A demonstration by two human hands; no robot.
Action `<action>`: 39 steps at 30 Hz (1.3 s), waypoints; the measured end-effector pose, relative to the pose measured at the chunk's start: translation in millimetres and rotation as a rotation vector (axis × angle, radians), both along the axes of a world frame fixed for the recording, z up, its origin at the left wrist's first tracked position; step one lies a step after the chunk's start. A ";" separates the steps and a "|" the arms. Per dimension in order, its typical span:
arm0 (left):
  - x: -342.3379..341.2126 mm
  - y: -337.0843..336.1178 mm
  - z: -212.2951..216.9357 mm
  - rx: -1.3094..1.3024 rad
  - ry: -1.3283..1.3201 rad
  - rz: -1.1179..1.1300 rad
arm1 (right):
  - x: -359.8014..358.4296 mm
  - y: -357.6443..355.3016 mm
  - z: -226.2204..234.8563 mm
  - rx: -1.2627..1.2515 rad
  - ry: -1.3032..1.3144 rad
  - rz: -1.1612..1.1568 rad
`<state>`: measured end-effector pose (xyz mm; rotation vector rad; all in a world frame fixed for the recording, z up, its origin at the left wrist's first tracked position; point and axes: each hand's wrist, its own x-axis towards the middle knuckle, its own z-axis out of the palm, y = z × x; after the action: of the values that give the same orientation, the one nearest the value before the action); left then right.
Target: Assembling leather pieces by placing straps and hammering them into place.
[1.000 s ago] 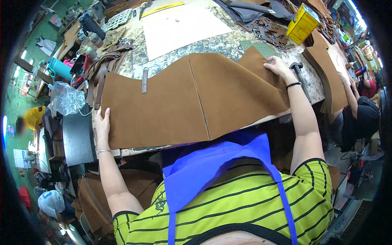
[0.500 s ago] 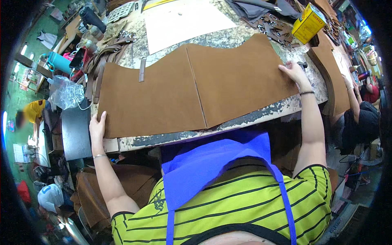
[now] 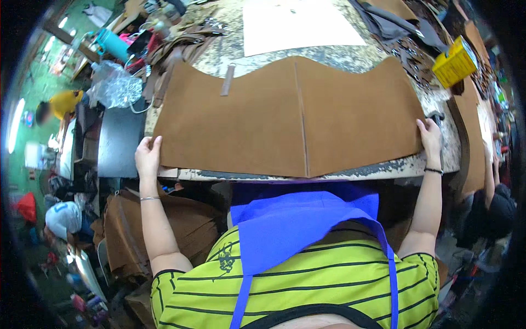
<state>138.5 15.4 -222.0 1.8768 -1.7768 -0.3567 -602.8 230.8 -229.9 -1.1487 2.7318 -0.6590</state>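
Note:
A wide brown leather panel (image 3: 241, 126) lies before me over the worktable, its far edge wavy and a straight seam running down its middle. My left hand (image 3: 148, 157) grips the left edge near the front corner, thumb on top and the other fingers partly hidden. At the opposite edge, my right hand (image 3: 430, 138) holds the panel in the same way. A short narrow brown strip (image 3: 228, 80) lies across the panel's far edge, left of the seam.
Beyond the panel lies a white sheet (image 3: 301, 27) on the worn tabletop (image 3: 219, 48). A yellow can (image 3: 455, 62) stands far right, near another brown sheet (image 3: 472, 131). Brown straps and a crumpled plastic bag (image 3: 116, 85) sit at the left. Other people work on both sides.
My right hand has come nearer to me with its side of the panel, so the panel now lies more level across my front. The whole view has also shifted.

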 end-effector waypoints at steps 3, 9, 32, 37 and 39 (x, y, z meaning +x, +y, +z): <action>-10.1 12.3 7.4 0.036 -0.085 0.058 | 16.7 -7.7 16.0 0.038 0.050 -0.041; -37.2 -8.1 29.6 -0.093 -0.335 0.026 | 35.4 -1.1 7.1 -0.178 0.521 0.248; -117.3 -238.5 38.4 -0.368 -0.817 -0.350 | 127.7 53.3 -27.5 -0.498 0.286 0.175; -171.8 -260.7 28.6 -0.485 -0.651 -0.505 | 129.0 53.6 -24.5 -0.462 0.267 0.193; -194.9 -271.8 7.0 -0.608 -0.680 -0.427 | 129.9 51.4 -24.4 -0.487 0.244 0.188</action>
<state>-56.4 -256.4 -215.0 1.2346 -2.3630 0.6970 -472.9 282.2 -254.3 -1.6605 2.6757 -1.2792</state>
